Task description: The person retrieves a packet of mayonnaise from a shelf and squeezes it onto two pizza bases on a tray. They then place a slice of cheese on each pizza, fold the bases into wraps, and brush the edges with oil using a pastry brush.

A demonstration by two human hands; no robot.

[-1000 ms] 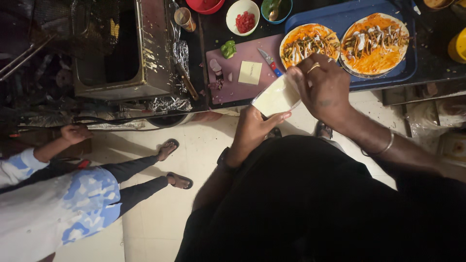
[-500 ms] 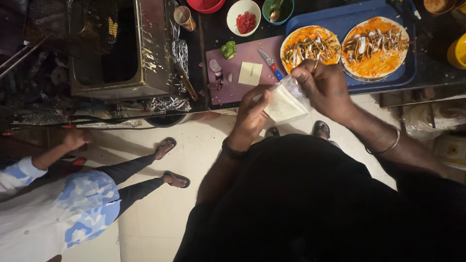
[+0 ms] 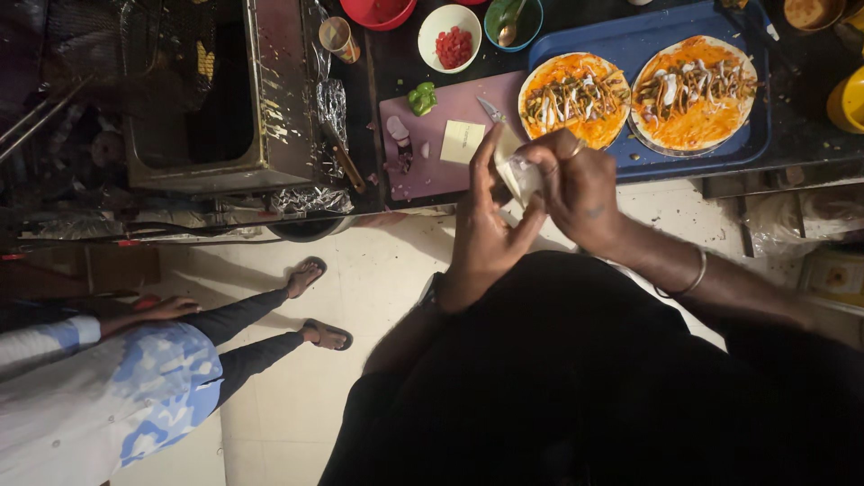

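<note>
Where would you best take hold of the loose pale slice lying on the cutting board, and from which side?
Probably the cheese slice's left edge, pinched from above: it lies flat on the purple cutting board, with bare board to its left and the knife at its right.

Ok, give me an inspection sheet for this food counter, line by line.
Surface: dark counter with a purple cutting board and a blue tray.
Job's things: pale wrapped slice held between both hands; a second pale square lies on the board.
Clutter: two topped flatbreads on the tray, green pepper piece, small knife, bowl of red bits, foil.
Grippers: left hand and right hand both pinch the slice.
Cables: dark lines below the metal fryer box; kind unclear.
Surroundings: another person in sandals on the pale tiled floor.
</note>
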